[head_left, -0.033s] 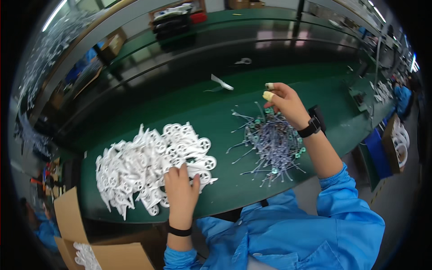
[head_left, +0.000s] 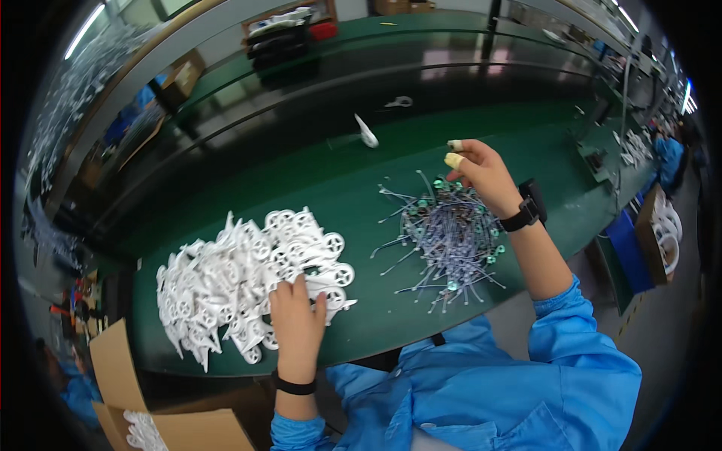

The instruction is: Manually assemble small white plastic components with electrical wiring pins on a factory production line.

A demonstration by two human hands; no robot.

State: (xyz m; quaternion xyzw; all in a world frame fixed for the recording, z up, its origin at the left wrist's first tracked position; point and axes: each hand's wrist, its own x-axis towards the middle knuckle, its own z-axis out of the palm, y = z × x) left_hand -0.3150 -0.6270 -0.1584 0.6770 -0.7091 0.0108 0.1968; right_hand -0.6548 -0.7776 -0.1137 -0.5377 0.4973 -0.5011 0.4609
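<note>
A heap of white plastic parts (head_left: 218,282), each with a spoked ring and a pointed tail, lies on the left of the green table. My left hand (head_left: 297,316) rests at its near right edge, thumb apart from the fingers, touching the parts; I see nothing held. Over the far right side of a pile of thin grey-purple wires with small green discs (head_left: 451,240) is my right hand (head_left: 481,177). Yellow covers wrap its thumb and a finger, whose tips stand apart with nothing visible between them. A single white part (head_left: 366,133) is farther back, left of this hand.
Another white ring-shaped piece (head_left: 402,101) lies farther back. A cardboard box (head_left: 192,428) holding white parts stands low at the left. Beyond the table's right end are a blue bin (head_left: 630,252) and a carton (head_left: 654,233). A grey rail (head_left: 143,64) spans the upper left.
The single white part has turned, its pointed end now up and its rounded end down. The whole view has shifted slightly; both hands keep nearly the same pose.
</note>
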